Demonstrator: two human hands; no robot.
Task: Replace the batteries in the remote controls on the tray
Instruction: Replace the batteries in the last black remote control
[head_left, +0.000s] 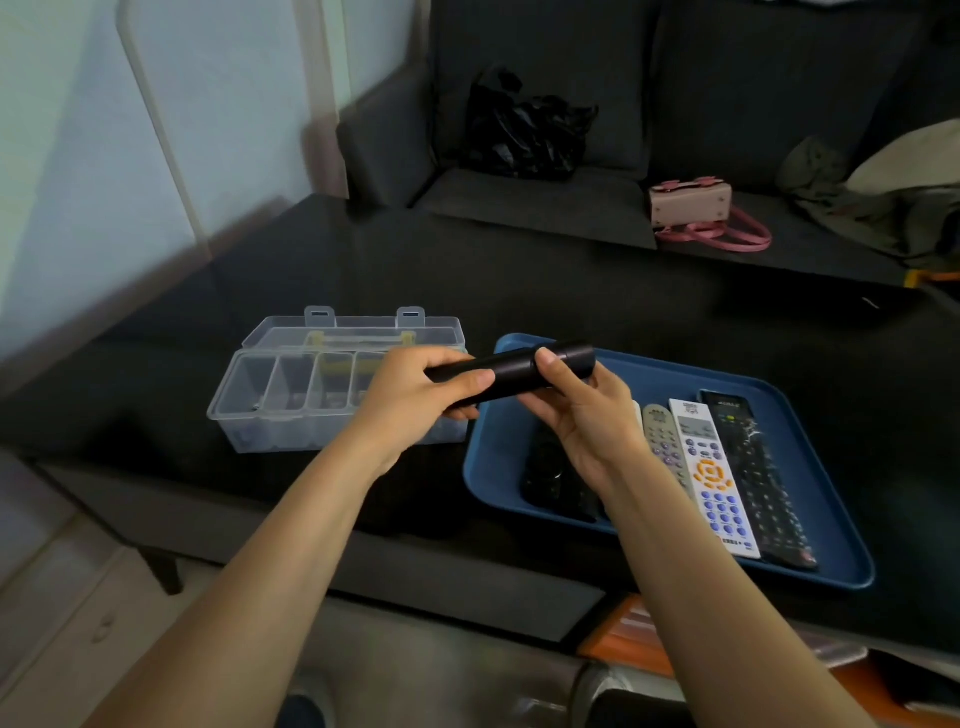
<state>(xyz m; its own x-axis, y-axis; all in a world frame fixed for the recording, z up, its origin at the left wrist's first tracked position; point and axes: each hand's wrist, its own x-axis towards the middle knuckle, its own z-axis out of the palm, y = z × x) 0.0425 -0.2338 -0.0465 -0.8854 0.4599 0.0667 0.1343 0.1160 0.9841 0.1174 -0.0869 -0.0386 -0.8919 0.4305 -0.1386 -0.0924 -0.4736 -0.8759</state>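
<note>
Head view shows both hands, left (415, 387) and right (576, 410), gripping a black remote (511, 371) above the tray's (810, 410) far-left corner, likely opening its back cover; next, the right thumb must slide it off.

Both hands hold 1 black remote (511, 375) above the blue tray (670, 379): left hand (415, 395) curled round its near end, right hand (582, 410) pinching the middle. 4 remotes lie in tray. Clear compartment box (291, 395) open on tabletop (571, 291), left of tray.
</note>
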